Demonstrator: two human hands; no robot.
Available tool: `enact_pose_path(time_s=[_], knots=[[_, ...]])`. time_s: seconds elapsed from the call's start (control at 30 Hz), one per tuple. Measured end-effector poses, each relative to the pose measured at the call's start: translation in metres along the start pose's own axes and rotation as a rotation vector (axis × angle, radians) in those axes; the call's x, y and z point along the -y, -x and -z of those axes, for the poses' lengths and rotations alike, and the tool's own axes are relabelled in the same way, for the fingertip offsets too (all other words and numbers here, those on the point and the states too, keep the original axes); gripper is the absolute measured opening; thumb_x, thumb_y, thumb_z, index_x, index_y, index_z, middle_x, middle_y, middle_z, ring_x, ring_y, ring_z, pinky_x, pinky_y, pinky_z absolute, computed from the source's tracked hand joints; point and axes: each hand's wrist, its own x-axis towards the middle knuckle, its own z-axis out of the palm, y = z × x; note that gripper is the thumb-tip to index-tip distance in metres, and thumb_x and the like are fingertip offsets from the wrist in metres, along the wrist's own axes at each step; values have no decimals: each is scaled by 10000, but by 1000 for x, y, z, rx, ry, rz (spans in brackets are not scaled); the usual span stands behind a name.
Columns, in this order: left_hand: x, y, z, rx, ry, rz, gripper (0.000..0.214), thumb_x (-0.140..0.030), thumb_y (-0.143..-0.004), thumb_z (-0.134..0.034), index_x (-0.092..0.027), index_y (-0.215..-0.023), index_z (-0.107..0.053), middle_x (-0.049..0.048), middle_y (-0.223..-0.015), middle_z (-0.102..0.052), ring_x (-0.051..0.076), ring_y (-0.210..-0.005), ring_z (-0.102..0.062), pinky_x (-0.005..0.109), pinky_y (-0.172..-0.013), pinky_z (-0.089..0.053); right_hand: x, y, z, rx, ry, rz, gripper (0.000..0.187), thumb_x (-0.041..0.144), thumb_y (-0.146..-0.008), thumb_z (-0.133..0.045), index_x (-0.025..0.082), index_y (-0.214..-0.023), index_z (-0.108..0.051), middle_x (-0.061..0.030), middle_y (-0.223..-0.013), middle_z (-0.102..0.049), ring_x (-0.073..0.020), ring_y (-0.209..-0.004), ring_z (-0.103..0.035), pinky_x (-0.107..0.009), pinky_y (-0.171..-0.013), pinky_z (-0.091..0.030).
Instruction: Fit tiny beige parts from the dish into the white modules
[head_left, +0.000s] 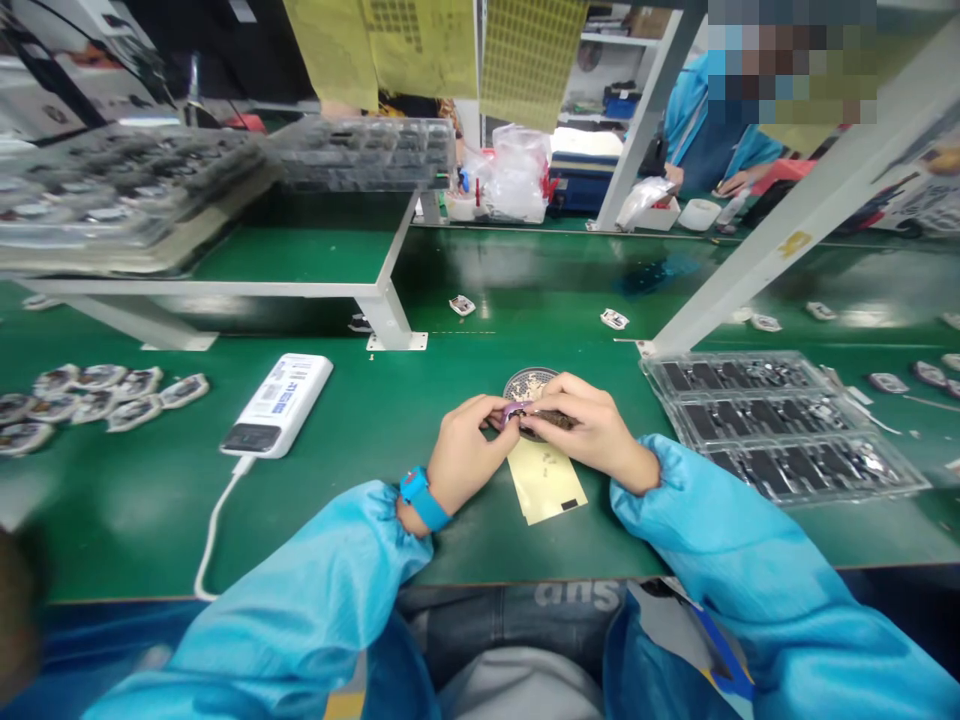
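Left hand (469, 445) and right hand (596, 430) pinch a small dark strip (553, 419) (purplish at one end, partly hidden by fingers) above a round disc (529, 385).

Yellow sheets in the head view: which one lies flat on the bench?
The sheet just below the left hand and right hand, with a black mark at one corner; the other yellow sheets hang overhead.
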Motion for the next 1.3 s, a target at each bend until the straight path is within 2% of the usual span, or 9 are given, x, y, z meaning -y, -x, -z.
enact_pose_path(time_s=[0.5,0.6,0.77,0.87,0.97,1.07,1.17,1.23,1.3], knots=[[-1,-3,4,60,-91,15,114,-186,-866,-628,-182,-950,-704,18,-848,-697,148,-767,-627,274,-740,-503,3,-4,0,71,48,-53,36,189,-868,-668,197,-901,-656,-43,-893,-636,-172,-832,-610,-300,-721,-502],[10,-35,8,96,-169,28,179,-250,-911,-592,-202,-1018,-727,25,-887,-723,158,-779,-645,277,-747,-508,-3,-6,11,25,74,-109,36,202,-867,-678,186,-845,-655,-39,-858,-630,-168,-805,-606,-300,-720,-490],[42,-121,4,121,-408,183,373,-416,-938,-564,-200,-1206,-707,88,-1023,-744,247,-992,-682,339,-898,-515,-21,-4,25,106,230,-272,138,266,-947,-608,196,-912,-721,-49,-875,-645,-189,-824,-617,-328,-750,-485],[64,-158,5,-12,-493,278,574,-481,-901,-593,-123,-1351,-594,202,-1397,-571,376,-1387,-433,486,-1098,-395,-23,-5,30,49,199,-298,162,280,-960,-600,191,-940,-734,-52,-873,-655,-187,-808,-620,-322,-722,-484],[84,-174,16,-100,-526,375,625,-411,-847,-660,-97,-1372,-536,242,-1513,-430,406,-1474,-279,544,-1152,-311,-15,-9,37,-18,140,-281,271,310,-995,-551,176,-820,-709,-49,-812,-639,-170,-747,-604,-316,-686,-469],[92,-178,23,-101,-492,407,489,-379,-820,-694,-109,-1221,-621,235,-1370,-559,394,-1367,-439,519,-1125,-354,-5,-11,42,-29,92,-288,395,383,-1018,-510,170,-732,-680,-55,-791,-644,-172,-764,-617,-317,-732,-482],[80,-164,19,-126,-425,360,442,-408,-849,-673,-118,-1178,-617,194,-1283,-622,315,-1251,-559,430,-1081,-422,2,-6,43,42,-123,-474,426,483,-1011,-498,164,-799,-685,-27,-682,-647,-149,-649,-621,-289,-659,-504],[62,-140,13,-95,-254,310,466,-450,-854,-669,-145,-1196,-583,142,-1222,-663,240,-1119,-643,344,-956,-508,5,1,42,173,-318,-603,372,508,-952,-595,156,-869,-681,-16,-675,-663,-132,-594,-615,-260,-595,-509],[39,-104,9,41,211,293,477,-455,-821,-704,-148,-1154,-555,124,-1102,-703,216,-943,-700,312,-769,-550,8,9,43,317,-410,-629,313,462,-873,-715,152,-906,-684,-32,-765,-701,-131,-638,-638,-249,-605,-526]])
